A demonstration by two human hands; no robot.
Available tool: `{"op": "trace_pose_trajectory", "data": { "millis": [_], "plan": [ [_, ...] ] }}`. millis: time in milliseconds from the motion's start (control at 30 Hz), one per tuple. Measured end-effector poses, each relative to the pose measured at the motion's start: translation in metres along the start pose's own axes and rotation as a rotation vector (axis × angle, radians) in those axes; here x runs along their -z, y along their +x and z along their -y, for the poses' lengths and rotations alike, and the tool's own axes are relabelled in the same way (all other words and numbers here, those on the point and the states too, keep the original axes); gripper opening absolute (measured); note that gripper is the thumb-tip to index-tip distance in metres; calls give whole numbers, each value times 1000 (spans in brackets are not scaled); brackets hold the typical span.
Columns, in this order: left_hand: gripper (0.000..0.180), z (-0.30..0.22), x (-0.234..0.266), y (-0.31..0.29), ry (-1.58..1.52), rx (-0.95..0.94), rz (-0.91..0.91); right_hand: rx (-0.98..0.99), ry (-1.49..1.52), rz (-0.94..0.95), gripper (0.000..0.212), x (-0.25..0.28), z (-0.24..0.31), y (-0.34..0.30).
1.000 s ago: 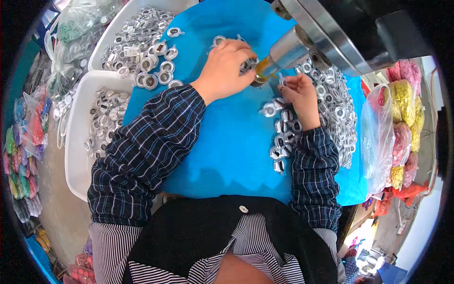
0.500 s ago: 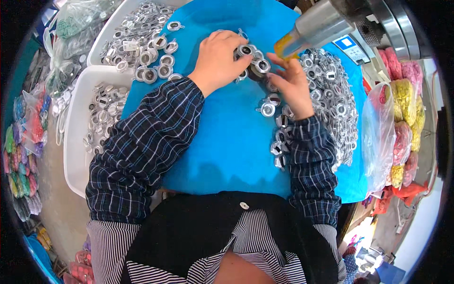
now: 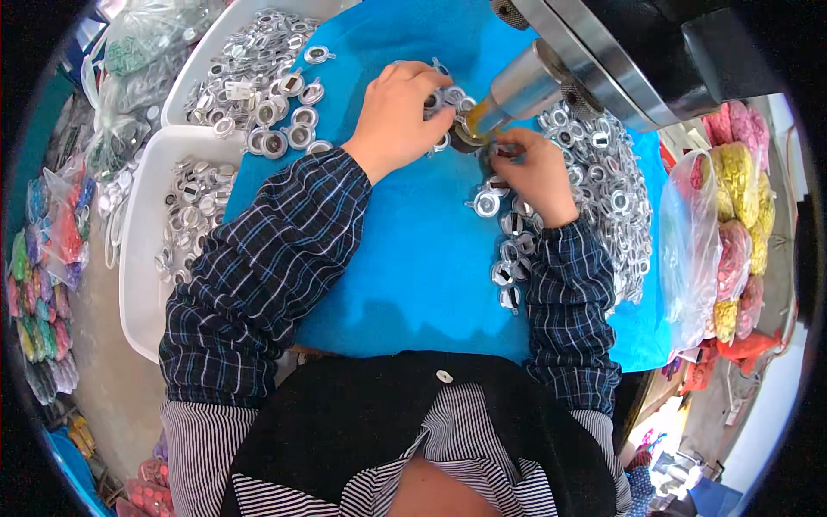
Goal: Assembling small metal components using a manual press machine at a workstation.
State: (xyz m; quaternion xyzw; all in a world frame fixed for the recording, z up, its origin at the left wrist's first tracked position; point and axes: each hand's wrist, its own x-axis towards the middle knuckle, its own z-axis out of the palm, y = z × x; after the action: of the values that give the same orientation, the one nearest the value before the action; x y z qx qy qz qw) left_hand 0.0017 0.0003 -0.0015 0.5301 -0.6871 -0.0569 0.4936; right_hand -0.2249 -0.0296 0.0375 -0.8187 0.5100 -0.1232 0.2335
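Observation:
My left hand (image 3: 394,116) is curled at the far middle of the blue cloth, thumb and fingers closed on a small round silver-and-clear piece (image 3: 432,103) with a dark centre. Beside it, a press's amber tip (image 3: 483,117) is down at a small round metal base (image 3: 465,140); what lies between them is mostly hidden. Just right of that base, my right hand (image 3: 538,177) has its thumb and fingers pinched together around another such round piece (image 3: 508,152), mostly covered by the fingers. A loose round piece (image 3: 487,203) with a tab lies near the right wrist.
A large heap of these pieces (image 3: 618,202) lies at the right. Two white bins (image 3: 133,258) stand left, both holding more pieces. The metal press head (image 3: 594,60) overhangs the far right. Bags of coloured goods (image 3: 735,181) are stacked beyond the cloth (image 3: 405,276).
The press head and its amber tip have come down and to the left onto the base. My right hand has drawn back slightly and its fingers have closed. The left hand stays nearly still.

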Motion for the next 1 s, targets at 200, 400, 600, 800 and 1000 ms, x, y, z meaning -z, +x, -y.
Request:
{"op": "trace_pose_trajectory", "data": {
  "millis": [200, 400, 600, 800, 1000],
  "plan": [
    [33, -12, -9, 0, 31, -177, 73, -59, 1031, -49, 30, 4, -18, 3],
    [33, 1, -1, 1, 52, 31, 61, 201, 971, -64, 28, -29, 4, 12],
    [33, 3, 0, -2, 37, 57, 50, 38, 528, -95, 39, -3, 10, -4],
    [32, 3, -3, -1, 7, 15, -5, -28, 109, 3, 51, 4, -5, -15],
    [30, -6, -6, -1, 5, -143, 33, 5, 504, -99, 58, -7, -11, 0]
  ]
}}
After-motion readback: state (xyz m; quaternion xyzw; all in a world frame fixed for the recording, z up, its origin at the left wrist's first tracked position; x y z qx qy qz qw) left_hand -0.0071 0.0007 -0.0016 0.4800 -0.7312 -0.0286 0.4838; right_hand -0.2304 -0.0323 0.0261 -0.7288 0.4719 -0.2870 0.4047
